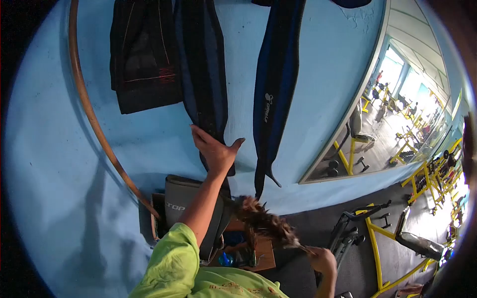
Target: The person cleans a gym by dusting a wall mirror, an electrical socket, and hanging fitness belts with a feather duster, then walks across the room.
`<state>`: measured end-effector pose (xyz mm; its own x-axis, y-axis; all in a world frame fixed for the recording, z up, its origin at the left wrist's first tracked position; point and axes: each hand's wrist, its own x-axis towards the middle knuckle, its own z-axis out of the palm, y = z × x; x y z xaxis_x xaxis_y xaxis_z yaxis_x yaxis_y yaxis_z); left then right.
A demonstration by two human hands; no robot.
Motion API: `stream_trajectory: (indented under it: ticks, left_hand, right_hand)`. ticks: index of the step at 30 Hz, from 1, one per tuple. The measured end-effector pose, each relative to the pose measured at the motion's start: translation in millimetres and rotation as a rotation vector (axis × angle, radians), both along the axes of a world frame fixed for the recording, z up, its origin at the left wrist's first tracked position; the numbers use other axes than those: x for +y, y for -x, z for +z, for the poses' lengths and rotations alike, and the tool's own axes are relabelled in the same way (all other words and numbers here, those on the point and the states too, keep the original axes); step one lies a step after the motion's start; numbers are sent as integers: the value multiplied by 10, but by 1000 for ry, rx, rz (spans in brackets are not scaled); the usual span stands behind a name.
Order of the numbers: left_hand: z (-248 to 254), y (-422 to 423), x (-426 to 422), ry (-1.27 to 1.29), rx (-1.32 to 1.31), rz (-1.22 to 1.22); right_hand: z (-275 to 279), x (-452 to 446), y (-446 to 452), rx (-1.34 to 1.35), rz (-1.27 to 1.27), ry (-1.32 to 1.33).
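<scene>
My left hand [216, 152] is raised to the blue wall, thumb spread away from the fingers, resting against the lower part of a black and dark blue lifting belt [202, 64]. The belt hangs down flat along the wall. In my right hand [324, 261], low and to the right, is the handle of a feather duster [266, 221]. Its brown feathers point up and left, below the hanging belts. A second lifting belt [276, 84] with a small white logo hangs to the right, apart from both hands.
Folded black fabric [144, 59] hangs at the upper left beside a long wooden stick [94, 119]. Below are a grey padded item [175, 194] and a wooden stand [266, 256]. A wall mirror [377, 114] and yellow-framed gym equipment [375, 253] are on the right.
</scene>
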<state>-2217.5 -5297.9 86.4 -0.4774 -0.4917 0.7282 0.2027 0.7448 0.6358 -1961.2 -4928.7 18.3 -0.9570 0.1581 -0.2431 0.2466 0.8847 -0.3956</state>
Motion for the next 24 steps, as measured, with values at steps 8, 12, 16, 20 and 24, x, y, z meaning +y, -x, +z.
stream_trajectory:
  ticks: [8,12,16,20,24]
  left_hand:
    - [-149,214,-188,-285,116,-257]
    - [-231,-95,-225,-361,188,-683]
    - [-182,-413,-318,-700,33,-993]
    - [-132,-612,-403,-710,-2,-1085]
    - [-83,-782,-453,-735,8,-1085]
  right_hand:
    - [735,253,-520,594,-39,760]
    - [896,-149,-182,758,151,808]
    - [1305,-603,196,887,141,738]
    - [2126,-1220,585,857,340,916]
    - [2261,-1796,1018,803,447,816]
